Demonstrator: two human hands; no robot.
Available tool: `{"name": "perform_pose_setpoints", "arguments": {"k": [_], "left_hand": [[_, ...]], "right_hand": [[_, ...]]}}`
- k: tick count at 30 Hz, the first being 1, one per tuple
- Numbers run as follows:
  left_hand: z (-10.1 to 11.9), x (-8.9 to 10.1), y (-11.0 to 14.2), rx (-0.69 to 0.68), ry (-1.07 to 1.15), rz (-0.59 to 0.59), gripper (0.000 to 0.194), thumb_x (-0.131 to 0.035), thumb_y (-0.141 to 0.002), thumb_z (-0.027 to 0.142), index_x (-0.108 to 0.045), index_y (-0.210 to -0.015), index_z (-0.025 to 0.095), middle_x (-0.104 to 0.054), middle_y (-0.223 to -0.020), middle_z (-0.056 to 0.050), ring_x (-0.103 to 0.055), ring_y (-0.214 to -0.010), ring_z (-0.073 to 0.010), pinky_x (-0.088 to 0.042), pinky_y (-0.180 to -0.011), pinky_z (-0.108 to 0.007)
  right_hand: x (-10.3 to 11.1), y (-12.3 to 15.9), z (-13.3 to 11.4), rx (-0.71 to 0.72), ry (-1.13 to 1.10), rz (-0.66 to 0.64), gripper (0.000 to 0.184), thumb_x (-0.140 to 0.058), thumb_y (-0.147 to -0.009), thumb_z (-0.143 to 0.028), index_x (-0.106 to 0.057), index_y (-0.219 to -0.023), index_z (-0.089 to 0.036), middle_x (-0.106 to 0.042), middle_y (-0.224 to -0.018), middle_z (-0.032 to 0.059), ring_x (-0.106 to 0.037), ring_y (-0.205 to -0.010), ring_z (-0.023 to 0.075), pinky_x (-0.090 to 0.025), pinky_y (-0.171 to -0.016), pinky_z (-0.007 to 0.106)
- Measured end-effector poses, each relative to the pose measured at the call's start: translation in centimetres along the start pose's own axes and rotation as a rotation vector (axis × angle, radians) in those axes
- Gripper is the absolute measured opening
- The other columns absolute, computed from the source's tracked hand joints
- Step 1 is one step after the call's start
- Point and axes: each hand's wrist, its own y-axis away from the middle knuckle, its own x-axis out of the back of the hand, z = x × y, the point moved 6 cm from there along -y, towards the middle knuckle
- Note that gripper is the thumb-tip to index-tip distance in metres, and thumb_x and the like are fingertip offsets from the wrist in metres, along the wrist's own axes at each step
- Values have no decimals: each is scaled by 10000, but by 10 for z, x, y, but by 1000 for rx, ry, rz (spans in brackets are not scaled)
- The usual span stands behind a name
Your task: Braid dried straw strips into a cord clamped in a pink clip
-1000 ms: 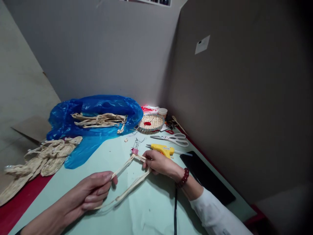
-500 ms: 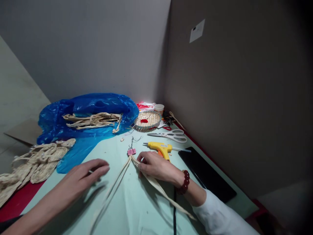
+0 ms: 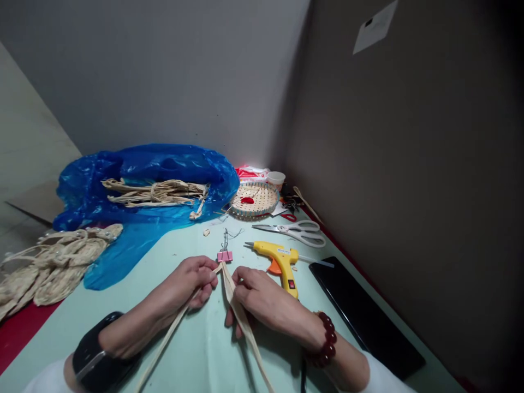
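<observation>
Pale flat straw strands (image 3: 246, 327) run toward me from a pink binder clip (image 3: 225, 256), which grips their far end on the pale green tabletop. My left hand (image 3: 190, 284) pinches one strand just below the clip, and that strand trails down to the lower left. On the other side my right hand (image 3: 260, 295) has its thumb and fingers closed around the right-hand strand, a little lower. Beyond the right hand lies a yellow hot glue gun (image 3: 276, 252) with an orange trigger and a glue stick at its rear.
Behind the glue gun are white-handled scissors (image 3: 303, 232) and a round woven basket (image 3: 260, 201) with something red in it. A blue plastic bag (image 3: 147, 158) bears a bundle of straw (image 3: 159, 194). Woven straw sandals (image 3: 69, 262) lie left; a black flat device (image 3: 364, 316) lies right.
My left hand let go of its strand, then came rightward and took hold of one close to the clip. My right hand stays near the clip, and the strands now spread apart toward me.
</observation>
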Motion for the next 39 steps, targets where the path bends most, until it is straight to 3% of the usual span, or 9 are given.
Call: {"name": "perform_pose_setpoints", "arguments": {"k": [3, 9, 14, 16, 21, 27, 35, 39], "left_hand": [[-3, -2, 2, 33, 83, -18, 238, -628, -731, 336, -451, -694, 183, -374, -495, 119, -156, -379, -4, -100, -358, -152], [-12, -9, 0, 30, 134, 6, 288, -628, -765, 351, -419, -634, 204, -235, -445, 144, -91, -390, -22, -71, -360, -187], [-11, -10, -2, 47, 133, 26, 248, -641, -740, 365, -475, -663, 197, -246, -403, 146, -92, -365, -23, -54, -345, -183], [-10, -10, -2, 42, 119, 18, 250, -641, -739, 380, -492, -670, 192, -266, -404, 140, -103, -359, -22, -63, -340, -183], [-10, -10, 0, 38, 83, 17, 244, -626, -756, 366, -467, -668, 203, -271, -402, 141, -103, -349, -21, -55, -344, -183], [-5, -17, 1, 24, 78, -40, 210, -643, -732, 338, -520, -664, 182, -337, -405, 120, -130, -332, -17, -48, -346, -194], [-8, -14, -1, 28, 46, -70, 181, -609, -727, 322, -498, -665, 194, -243, -406, 140, -98, -358, -30, -61, -342, -199], [-9, -14, -2, 50, 51, -70, 209, -610, -732, 338, -465, -650, 210, -230, -411, 143, -82, -370, -37, -68, -337, -202]], "right_hand": [[0, 1, 1, -28, -56, -29, 71, -381, -777, -179, -420, -834, -195, -709, -734, 55, -641, -495, 143, -404, -420, 183], [-4, 1, 3, -21, -50, -46, 110, -339, -839, -192, -447, -816, -200, -697, -751, 23, -636, -518, 133, -413, -457, 196], [10, -4, -4, 86, 327, 314, 122, -515, -848, -313, -542, -814, -199, -626, -668, -12, -570, -599, 129, -375, -549, 222], [12, -5, -7, 101, 414, 381, 117, -524, -847, -286, -558, -783, -195, -611, -634, -17, -552, -592, 119, -358, -557, 221], [12, -6, -9, 83, 444, 402, 163, -468, -862, -221, -570, -739, -189, -616, -592, -11, -553, -550, 117, -343, -528, 223], [4, -7, 0, 70, 266, 260, 202, -409, -920, -259, -541, -785, -185, -631, -559, -15, -609, -517, 119, -381, -530, 212], [14, -5, -12, 75, 515, 414, 179, -493, -851, -224, -560, -689, -187, -600, -599, -5, -516, -550, 119, -313, -531, 232], [14, -7, -9, 96, 485, 398, 184, -504, -868, -286, -581, -729, -192, -604, -621, -14, -505, -563, 113, -307, -541, 231]]}}
